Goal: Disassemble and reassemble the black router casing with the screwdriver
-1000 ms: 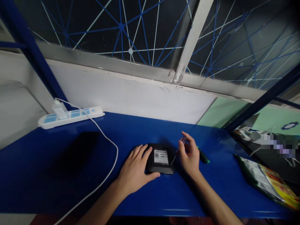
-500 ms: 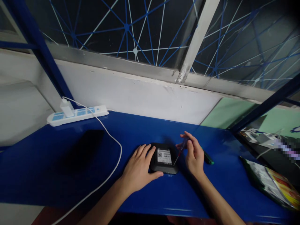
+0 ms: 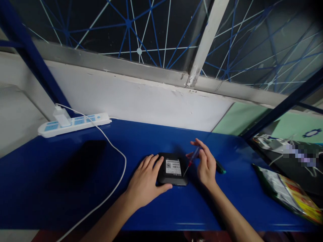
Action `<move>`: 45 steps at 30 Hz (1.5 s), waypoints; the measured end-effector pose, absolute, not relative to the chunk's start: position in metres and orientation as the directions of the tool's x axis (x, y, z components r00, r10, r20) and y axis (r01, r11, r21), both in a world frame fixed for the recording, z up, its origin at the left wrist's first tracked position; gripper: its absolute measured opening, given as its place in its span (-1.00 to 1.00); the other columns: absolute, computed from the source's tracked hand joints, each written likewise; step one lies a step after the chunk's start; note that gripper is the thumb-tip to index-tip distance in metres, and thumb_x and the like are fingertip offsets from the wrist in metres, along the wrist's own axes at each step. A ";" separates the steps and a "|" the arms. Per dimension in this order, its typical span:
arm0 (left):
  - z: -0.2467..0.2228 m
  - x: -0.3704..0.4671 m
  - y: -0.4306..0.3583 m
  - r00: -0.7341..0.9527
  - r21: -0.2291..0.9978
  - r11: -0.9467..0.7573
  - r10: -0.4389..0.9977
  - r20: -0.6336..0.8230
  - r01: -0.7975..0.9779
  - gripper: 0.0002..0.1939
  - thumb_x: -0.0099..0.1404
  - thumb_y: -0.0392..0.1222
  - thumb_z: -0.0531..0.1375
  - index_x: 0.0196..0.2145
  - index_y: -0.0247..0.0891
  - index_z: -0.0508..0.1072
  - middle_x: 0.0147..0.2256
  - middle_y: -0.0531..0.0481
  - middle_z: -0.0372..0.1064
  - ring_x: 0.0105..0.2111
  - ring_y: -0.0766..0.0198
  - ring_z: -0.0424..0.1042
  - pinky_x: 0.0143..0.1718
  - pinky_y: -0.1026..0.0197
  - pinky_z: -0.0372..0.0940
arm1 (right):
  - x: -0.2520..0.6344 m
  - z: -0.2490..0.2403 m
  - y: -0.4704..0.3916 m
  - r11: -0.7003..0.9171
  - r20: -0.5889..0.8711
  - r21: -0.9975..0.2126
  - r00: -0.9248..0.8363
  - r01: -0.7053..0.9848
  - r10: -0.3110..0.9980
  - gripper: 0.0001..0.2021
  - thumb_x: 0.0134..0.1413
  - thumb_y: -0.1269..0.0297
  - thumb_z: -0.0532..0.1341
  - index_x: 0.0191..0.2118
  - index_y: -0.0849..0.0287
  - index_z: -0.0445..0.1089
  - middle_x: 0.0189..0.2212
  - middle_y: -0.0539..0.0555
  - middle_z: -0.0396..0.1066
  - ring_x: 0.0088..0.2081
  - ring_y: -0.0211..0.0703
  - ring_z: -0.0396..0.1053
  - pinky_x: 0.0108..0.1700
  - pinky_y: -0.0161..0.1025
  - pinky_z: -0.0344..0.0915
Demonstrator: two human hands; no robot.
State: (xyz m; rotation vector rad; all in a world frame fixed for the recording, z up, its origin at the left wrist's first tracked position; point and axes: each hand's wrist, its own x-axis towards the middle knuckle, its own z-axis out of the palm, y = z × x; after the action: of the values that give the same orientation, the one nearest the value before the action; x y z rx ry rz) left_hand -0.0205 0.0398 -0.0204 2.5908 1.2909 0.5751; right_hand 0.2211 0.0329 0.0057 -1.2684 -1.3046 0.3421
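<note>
A black box-like device (image 3: 174,180) with a white printed label (image 3: 173,167) lies on the blue table. My left hand (image 3: 145,183) rests along its left side, fingers at the far left corner and thumb at the near edge. Between the fingers of my right hand (image 3: 207,166) is a screwdriver (image 3: 194,155) with a clear handle and a red collar. The screwdriver leans, its thin shaft reaching down to the right side of the device. Just right of that hand lies a dark green tool (image 3: 220,167), partly hidden by it.
A white power strip (image 3: 101,118) with a plugged-in charger (image 3: 61,116) stands at the back left. Its white cable (image 3: 123,168) curves across the table (image 3: 151,134). A colourful packet (image 3: 287,191) lies at the right, near cables and a blue frame post.
The camera view has shifted slightly, so everything sits a little further left. My right hand's grip on the screwdriver has changed a little, with the handle more visible. The left hand stays on the device.
</note>
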 end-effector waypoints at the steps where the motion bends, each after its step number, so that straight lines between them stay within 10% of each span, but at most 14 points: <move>1: -0.021 -0.021 0.040 0.544 0.334 -0.604 0.797 0.262 0.724 -0.12 0.26 0.37 0.19 0.34 -0.18 0.13 0.32 -0.22 0.16 0.30 -0.22 0.14 0.26 -0.25 0.15 | 0.220 0.006 0.033 0.347 0.492 -0.843 0.328 0.411 0.806 -0.58 0.37 0.07 0.00 0.23 0.01 0.32 0.03 0.16 0.50 -0.45 -0.19 0.52 -0.32 -0.11 0.51; 12: -0.020 -0.021 0.039 0.541 0.318 -0.594 0.805 0.245 0.739 -0.11 0.23 0.38 0.21 0.33 -0.21 0.15 0.31 -0.24 0.17 0.30 -0.22 0.15 0.24 -0.25 0.18 | 0.217 0.004 0.032 0.348 0.532 -0.808 0.334 0.476 0.778 -0.71 0.24 0.14 0.23 0.04 0.04 0.41 -0.37 -0.02 0.34 -0.48 -0.24 0.42 -0.41 -0.22 0.40; 26: -0.024 -0.021 0.040 0.546 0.297 -0.628 0.775 0.319 0.719 -0.14 0.25 0.37 0.20 0.33 -0.19 0.15 0.28 -0.23 0.22 0.26 -0.21 0.21 0.22 -0.25 0.20 | 0.222 0.003 0.033 0.360 0.460 -0.865 0.267 0.350 0.847 -0.57 0.39 0.10 -0.03 0.27 -0.02 0.27 0.03 0.14 0.44 -0.38 -0.19 0.51 -0.31 -0.14 0.49; 41: -0.022 -0.020 0.039 0.548 0.297 -0.613 0.789 0.278 0.732 -0.10 0.22 0.34 0.26 0.32 -0.27 0.17 0.29 -0.28 0.20 0.27 -0.25 0.19 0.21 -0.30 0.22 | 0.220 0.002 0.035 0.321 0.501 -0.819 0.322 0.475 0.803 -0.65 0.26 0.12 0.21 0.12 0.04 0.36 -0.34 -0.03 0.31 -0.49 -0.27 0.39 -0.44 -0.26 0.41; 45: -0.020 -0.020 0.040 0.549 0.299 -0.613 0.789 0.276 0.731 -0.12 0.24 0.33 0.24 0.31 -0.29 0.17 0.28 -0.29 0.21 0.26 -0.25 0.20 0.19 -0.31 0.23 | 0.223 0.002 0.036 0.365 0.501 -0.835 0.291 0.412 0.815 -0.64 0.37 0.10 0.05 0.16 0.03 0.37 -0.18 0.08 0.43 -0.45 -0.25 0.45 -0.32 -0.18 0.46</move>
State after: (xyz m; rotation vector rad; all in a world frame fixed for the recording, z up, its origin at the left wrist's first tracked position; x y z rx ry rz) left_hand -0.0199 0.0396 -0.0205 2.6309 1.3001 0.5833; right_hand 0.2233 0.0361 0.0021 -1.2473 -1.3255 0.3916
